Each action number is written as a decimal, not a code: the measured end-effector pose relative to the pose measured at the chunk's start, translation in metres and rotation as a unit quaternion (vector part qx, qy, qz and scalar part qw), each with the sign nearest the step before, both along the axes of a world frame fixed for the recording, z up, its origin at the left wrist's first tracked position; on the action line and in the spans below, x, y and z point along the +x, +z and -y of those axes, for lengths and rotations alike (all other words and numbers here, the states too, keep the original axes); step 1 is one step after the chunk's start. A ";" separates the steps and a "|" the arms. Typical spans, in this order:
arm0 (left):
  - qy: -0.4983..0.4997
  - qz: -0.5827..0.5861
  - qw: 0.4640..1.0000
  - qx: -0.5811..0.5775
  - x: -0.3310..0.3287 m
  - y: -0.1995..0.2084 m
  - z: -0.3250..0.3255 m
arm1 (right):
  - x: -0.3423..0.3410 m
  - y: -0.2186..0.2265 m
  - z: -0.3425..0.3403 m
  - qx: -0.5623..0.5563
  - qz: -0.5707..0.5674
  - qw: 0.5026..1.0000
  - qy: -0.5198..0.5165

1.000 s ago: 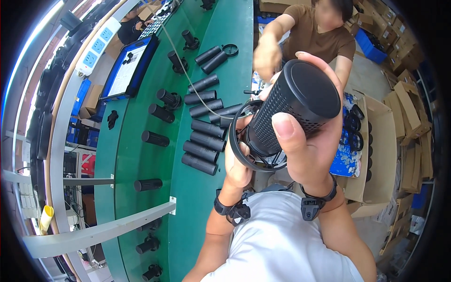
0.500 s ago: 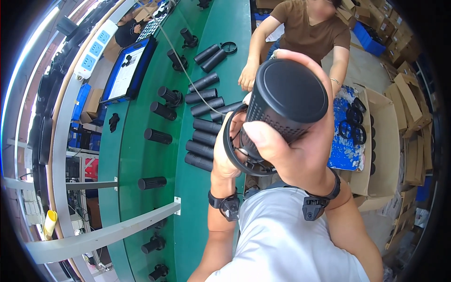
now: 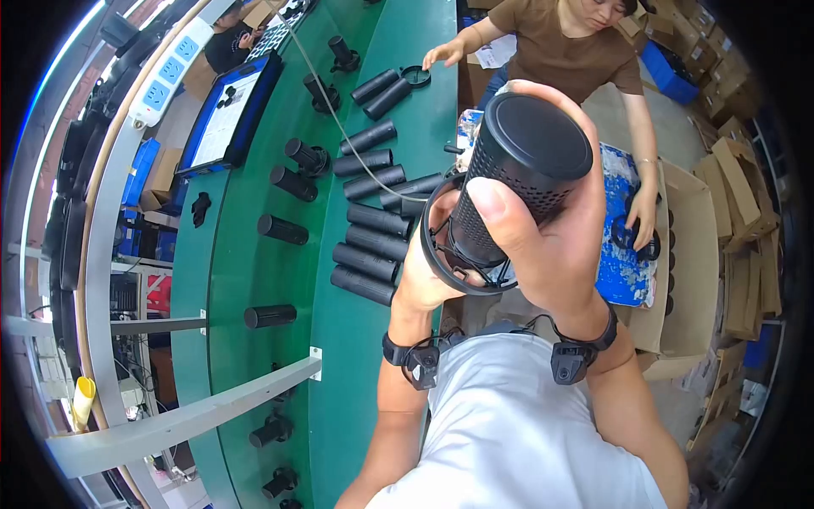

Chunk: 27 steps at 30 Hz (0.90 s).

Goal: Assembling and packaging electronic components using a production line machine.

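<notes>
Held up in front of me is a black cylindrical microphone (image 3: pixel 536 140) with a perforated grille and a smooth round end turned upward. My right hand (image 3: pixel 555 254) wraps round its body, the thumb lying along the grille. Around the lower end sits a black shock mount ring (image 3: pixel 431 246) with thin inner struts, apparently tilted against the cylinder. My left hand (image 3: pixel 421 276) grips this ring from behind and below; most of its fingers are hidden by the ring and microphone.
Several black cylinders (image 3: pixel 363 284) lie on the green bench (image 3: pixel 352 339) to the left, and others stand along a green conveyor strip (image 3: pixel 233 365). A co-worker (image 3: pixel 564 38) across from me reaches toward black rings (image 3: pixel 649 246) on a blue surface (image 3: pixel 623 280). An open carton (image 3: pixel 691 314) stands at right.
The microphone and ring have tilted slightly, showing more of the ring's inside. The co-worker's hands have moved apart, one to a ring on the bench, the other to the rings at right.
</notes>
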<state>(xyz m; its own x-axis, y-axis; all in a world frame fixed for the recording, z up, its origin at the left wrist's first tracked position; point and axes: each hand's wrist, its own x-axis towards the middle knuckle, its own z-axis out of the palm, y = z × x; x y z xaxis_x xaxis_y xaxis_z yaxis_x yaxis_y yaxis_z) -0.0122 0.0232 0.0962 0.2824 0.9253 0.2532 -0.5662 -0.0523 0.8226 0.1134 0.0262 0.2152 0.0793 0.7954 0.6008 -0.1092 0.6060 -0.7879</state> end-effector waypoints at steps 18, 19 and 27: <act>0.220 -0.034 0.971 0.086 0.024 -0.008 0.003 | -0.008 0.006 0.004 -0.031 -0.011 0.999 -0.001; 0.200 -0.016 0.977 0.067 0.024 -0.010 0.002 | -0.009 0.007 0.004 -0.074 -0.030 0.997 0.012; -0.075 0.253 0.961 -0.085 0.010 -0.031 0.008 | 0.003 -0.004 -0.017 -0.097 -0.035 0.990 0.099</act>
